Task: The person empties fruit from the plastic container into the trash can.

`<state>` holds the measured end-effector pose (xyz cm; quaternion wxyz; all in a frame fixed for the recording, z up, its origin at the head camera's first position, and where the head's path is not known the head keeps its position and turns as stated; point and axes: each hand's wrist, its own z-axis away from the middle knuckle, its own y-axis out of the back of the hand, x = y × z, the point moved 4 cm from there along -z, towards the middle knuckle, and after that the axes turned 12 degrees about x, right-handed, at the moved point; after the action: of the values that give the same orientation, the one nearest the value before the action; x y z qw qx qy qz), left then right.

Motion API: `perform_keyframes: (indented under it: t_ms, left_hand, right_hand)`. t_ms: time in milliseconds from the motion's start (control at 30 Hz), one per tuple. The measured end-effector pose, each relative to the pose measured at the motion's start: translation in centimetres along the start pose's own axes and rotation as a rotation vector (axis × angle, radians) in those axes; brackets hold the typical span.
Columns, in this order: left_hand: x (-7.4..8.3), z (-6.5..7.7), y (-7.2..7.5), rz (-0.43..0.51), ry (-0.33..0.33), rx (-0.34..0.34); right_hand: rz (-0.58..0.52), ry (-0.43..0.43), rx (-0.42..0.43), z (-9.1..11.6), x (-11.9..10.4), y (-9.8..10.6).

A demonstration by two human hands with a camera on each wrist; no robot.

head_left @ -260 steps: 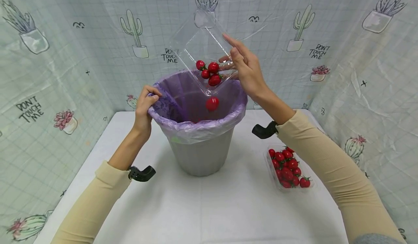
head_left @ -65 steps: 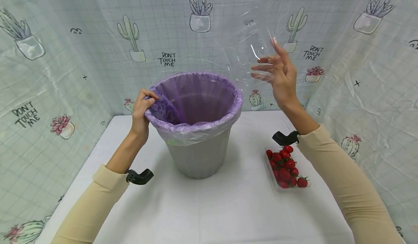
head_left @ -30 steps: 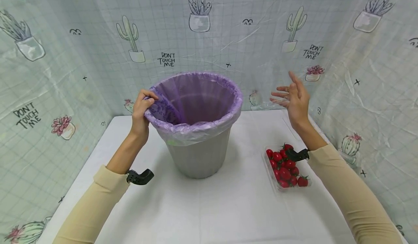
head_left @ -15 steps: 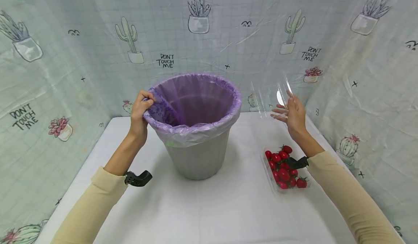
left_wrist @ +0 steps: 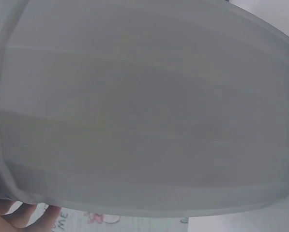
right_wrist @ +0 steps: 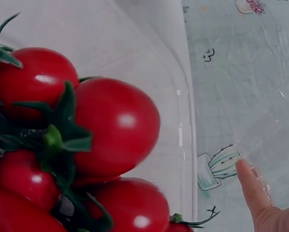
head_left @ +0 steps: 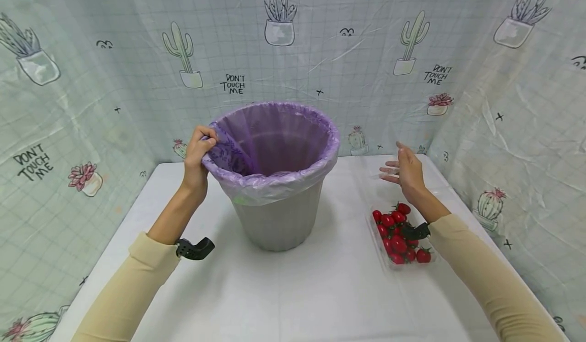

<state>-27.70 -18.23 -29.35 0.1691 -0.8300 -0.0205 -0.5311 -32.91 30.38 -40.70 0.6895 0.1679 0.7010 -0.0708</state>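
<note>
My left hand (head_left: 197, 151) grips the left rim of a grey trash can (head_left: 279, 225), fingers hooked over its purple bag liner (head_left: 274, 179). In the left wrist view the can's side (left_wrist: 144, 121) fills the picture. At the back right of the table, my right hand (head_left: 409, 171) holds a clear plastic container (head_left: 376, 176) between thumb and fingers; its outline is barely visible. Just in front of that hand sits a clear box of red cherry tomatoes (head_left: 398, 240), large in the right wrist view, where the tomatoes (right_wrist: 115, 125) show green stems.
A white table (head_left: 293, 296) lies under everything. Cactus-print curtains (head_left: 302, 67) enclose the back and both sides. Black wrist mounts (head_left: 194, 249) sit at both cuffs, the right one overlapping the tomato box in the head view. The bottom of the can is hidden.
Tomatoes were tumbling from the tilted container into the can earlier. My right hand has since carried the emptied container right and down to table level. My left hand has stayed on the rim.
</note>
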Motion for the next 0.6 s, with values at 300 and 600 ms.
perform_keyframes:
  t_ms: [300, 600]
  left_hand:
    - [0.0, 0.0, -0.1, 0.002, -0.011, -0.006]
    - [0.2, 0.1, -0.2, 0.0, -0.026, -0.013]
  right_hand:
    - [0.024, -0.019, 0.0, -0.4, 1.3, 0.0]
    - [0.057, -0.063, -0.011, -0.9, 2.3, -0.1]
